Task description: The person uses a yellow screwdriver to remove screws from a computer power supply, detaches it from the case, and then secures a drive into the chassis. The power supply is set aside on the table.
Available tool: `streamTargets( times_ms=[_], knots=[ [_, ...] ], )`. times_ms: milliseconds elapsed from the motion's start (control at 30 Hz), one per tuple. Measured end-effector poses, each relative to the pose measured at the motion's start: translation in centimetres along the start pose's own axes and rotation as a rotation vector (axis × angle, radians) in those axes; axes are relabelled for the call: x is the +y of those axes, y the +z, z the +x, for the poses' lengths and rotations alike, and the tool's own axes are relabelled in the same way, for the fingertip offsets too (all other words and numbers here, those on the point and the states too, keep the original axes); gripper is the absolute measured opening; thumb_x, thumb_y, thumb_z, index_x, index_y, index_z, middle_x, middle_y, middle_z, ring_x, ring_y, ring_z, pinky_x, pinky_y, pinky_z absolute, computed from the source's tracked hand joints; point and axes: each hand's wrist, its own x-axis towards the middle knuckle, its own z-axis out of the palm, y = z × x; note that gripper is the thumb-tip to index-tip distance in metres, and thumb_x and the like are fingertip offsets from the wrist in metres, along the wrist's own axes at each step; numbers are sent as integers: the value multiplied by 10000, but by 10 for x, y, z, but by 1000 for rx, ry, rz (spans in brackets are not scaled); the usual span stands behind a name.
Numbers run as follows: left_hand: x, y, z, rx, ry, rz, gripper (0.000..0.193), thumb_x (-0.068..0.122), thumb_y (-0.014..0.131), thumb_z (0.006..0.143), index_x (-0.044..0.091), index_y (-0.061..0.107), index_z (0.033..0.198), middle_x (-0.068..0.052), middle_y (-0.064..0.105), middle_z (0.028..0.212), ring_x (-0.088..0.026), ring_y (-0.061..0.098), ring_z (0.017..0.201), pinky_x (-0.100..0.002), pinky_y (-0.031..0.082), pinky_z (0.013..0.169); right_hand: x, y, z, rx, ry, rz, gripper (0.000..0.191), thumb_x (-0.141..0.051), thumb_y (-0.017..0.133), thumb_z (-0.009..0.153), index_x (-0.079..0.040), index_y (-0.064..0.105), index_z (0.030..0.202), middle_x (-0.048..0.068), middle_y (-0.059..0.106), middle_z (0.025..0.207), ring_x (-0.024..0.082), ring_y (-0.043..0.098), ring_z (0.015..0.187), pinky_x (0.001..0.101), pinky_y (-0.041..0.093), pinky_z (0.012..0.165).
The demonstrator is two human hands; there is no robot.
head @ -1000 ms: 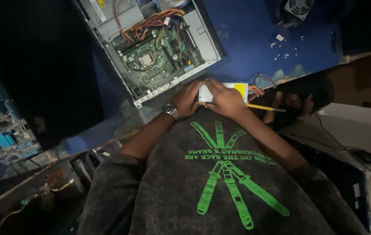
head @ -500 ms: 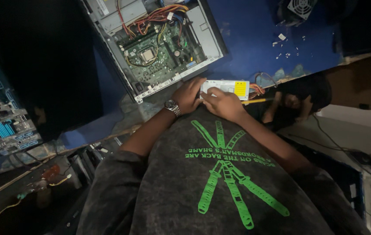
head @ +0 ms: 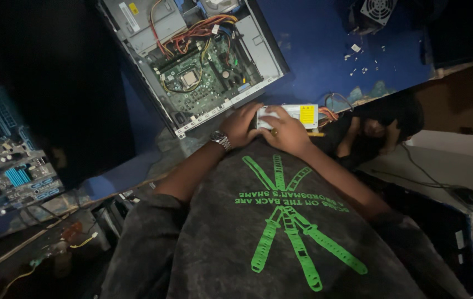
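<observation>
Both my hands grip a small grey power supply unit with a yellow label, held at the blue table's near edge. My left hand, with a metal watch on its wrist, wraps the unit's left end. My right hand covers its front and top. A bundle of orange and red wires trails from the unit's right end. Just beyond my hands lies an open desktop computer case, its green motherboard and coloured cables exposed.
The blue table carries small screws and bits and a fan at the far right. A loose blue motherboard lies at the left. Another person crouches below the table edge on the right. Cables run over the floor.
The view has shifted slightly, so the case and the unit sit a little lower in it. My hands keep their hold on the power supply unit, turning it a little.
</observation>
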Motion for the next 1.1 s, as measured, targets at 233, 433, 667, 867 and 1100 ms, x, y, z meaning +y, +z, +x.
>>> streamTargets(
  times_ms=[233, 433, 667, 867, 1100],
  knots=[
    [-6, 0, 0, 52, 28, -42, 903, 388, 827, 801, 88, 378, 1525, -150, 505, 1511, -342, 511, 1368, -458, 460, 1072, 7, -1, 4, -51, 36, -114, 784, -449, 811, 815, -73, 539, 1447, 122, 537, 1457, 357, 668, 1142, 419, 579, 859],
    [-6, 1, 2, -39, -50, 95, 804, 374, 825, 785, 143, 445, 1455, -111, 584, 1416, -326, 579, 1282, -509, 480, 992, 8, 6, 3, -104, -38, -286, 764, -415, 766, 851, -3, 509, 1440, 163, 566, 1450, 309, 723, 953, 404, 590, 642],
    [0, 4, 4, 8, 3, 116, 804, 363, 809, 821, 58, 412, 1450, -183, 562, 1333, -391, 579, 1220, -528, 485, 964, 7, 12, 5, -10, -150, -452, 736, -431, 738, 864, 40, 542, 1395, 237, 584, 1392, 265, 732, 739, 364, 566, 539],
    [6, 9, 5, 42, -22, 143, 802, 347, 809, 812, 31, 410, 1433, -182, 549, 1340, -388, 569, 1233, -532, 453, 986, 2, 17, 5, -4, -121, -500, 730, -415, 734, 847, 49, 552, 1381, 242, 608, 1374, 226, 732, 692, 351, 561, 515],
    [6, 12, 6, 62, -56, 125, 794, 287, 824, 797, 29, 419, 1429, -205, 553, 1366, -403, 558, 1249, -517, 447, 993, 3, 16, 5, 79, -134, -463, 725, -444, 715, 874, 46, 550, 1382, 226, 604, 1378, 232, 739, 723, 346, 554, 508]
  ],
)
